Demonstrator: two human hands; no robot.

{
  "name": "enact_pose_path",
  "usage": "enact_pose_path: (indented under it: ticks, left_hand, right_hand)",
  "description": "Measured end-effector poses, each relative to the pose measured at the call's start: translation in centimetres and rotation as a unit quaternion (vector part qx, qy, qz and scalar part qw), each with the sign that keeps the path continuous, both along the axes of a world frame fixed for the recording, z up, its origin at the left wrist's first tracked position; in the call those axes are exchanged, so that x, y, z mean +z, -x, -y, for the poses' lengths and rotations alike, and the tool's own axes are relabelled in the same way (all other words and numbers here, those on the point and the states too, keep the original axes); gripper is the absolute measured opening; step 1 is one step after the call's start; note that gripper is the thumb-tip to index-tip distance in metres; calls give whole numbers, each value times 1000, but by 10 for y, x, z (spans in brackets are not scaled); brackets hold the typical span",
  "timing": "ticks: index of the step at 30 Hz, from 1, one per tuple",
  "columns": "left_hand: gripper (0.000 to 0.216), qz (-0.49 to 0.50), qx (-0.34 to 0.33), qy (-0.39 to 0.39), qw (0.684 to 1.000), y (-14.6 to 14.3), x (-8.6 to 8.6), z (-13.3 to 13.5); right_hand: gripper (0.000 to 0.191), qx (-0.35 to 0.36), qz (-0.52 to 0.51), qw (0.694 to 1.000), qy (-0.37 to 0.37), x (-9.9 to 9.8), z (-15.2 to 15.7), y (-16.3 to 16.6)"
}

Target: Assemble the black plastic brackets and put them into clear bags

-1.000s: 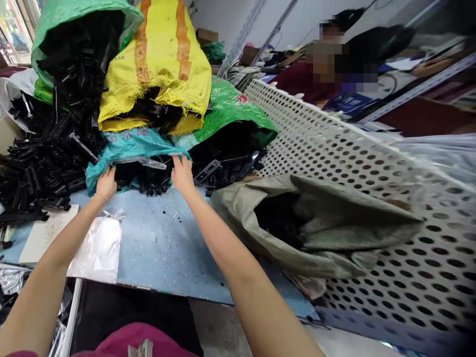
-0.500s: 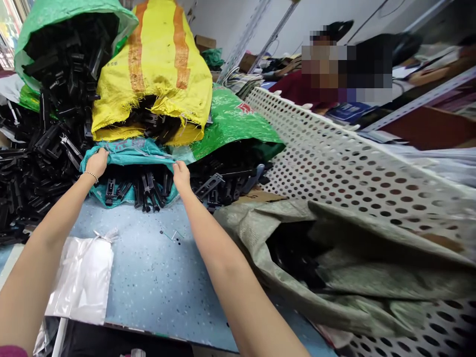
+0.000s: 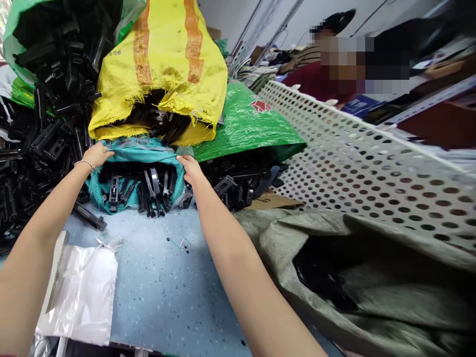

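A teal woven sack [image 3: 143, 151] lies on the blue table, its mouth facing me. My left hand [image 3: 97, 154] grips the left side of its upper rim, and my right hand [image 3: 189, 167] pinches the right side. Inside the opening show several black plastic parts [image 3: 152, 186], some with their ends poking out over the lower rim. Above the teal sack rests a yellow sack [image 3: 167, 59] with orange stripes and a frayed mouth, holding more dark parts. A green sack [image 3: 256, 121] with black parts under its edge lies just right of my right hand.
Loose black parts [image 3: 22, 193] are heaped at left, below another green sack [image 3: 128, 20]. Clear plastic bags [image 3: 82, 292] lie on the blue table [image 3: 159, 292]. A grey-green sack [image 3: 286, 238] and a white perforated panel [image 3: 372, 163] stand at right. Beyond it is a person [image 3: 316, 74].
The teal sack's mouth gapes wider, its upper rim raised between my hands. A black part now lies apart on the table beside the left heap. The view has shifted slightly.
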State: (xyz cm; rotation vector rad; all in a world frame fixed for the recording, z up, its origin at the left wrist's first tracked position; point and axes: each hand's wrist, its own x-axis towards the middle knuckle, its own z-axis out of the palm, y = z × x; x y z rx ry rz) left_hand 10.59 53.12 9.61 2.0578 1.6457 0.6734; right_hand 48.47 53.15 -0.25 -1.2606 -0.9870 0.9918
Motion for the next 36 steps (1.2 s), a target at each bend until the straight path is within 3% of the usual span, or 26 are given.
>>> enact_pose_path:
  ticks: [3,6,9,12,14,17,22,25,28,30,32,34,36]
  left_hand:
    - [32,80,9,49,996,9,-8,-11]
    - [29,45,54,71,995,4,-9,-10]
    - [32,-37,144,-6,989,-17,-15,8]
    - [47,-85,165,-86,979,-34,-25,34]
    - [55,-107,159,-118,974,-37,-29,50]
    - [72,-116,142,-143,973,-33,-26,71]
    - [80,-114,90,-173,974,-38,-18,123]
    - [75,-52,44,-162,984,-46,-25,173]
    - [61,92,-39,-83,991,-61,-41,226]
    - [58,253,-65,28,965,-76,-53,259]
    - [64,421,-38,138,896,-93,-60,286]
    - [61,529,17,196,826,-107,-63,308]
    - [51,566,57,216,794,-112,-63,327]
  right_hand:
    - [34,-11,22,1000,14,-8,13,-4]
    - [27,-42,60,997,17,-15,30,-2]
    - [31,-115,126,985,-2,-19,58,6]
    - [38,-175,307,931,-89,-19,91,23]
    - [35,-120,404,895,-143,-19,106,43]
    - [41,-7,472,873,-118,-19,115,84]
    - [59,20,558,828,-48,-24,134,125]
    - [56,59,530,844,-51,-26,165,117]
    - [53,48,430,899,-62,-23,212,105]
    - [52,11,378,920,-100,-16,253,108]
    - [51,0,367,916,-164,-6,298,117]
    - [43,62,367,900,-226,6,341,127]
    - [34,134,334,902,-237,18,372,131]
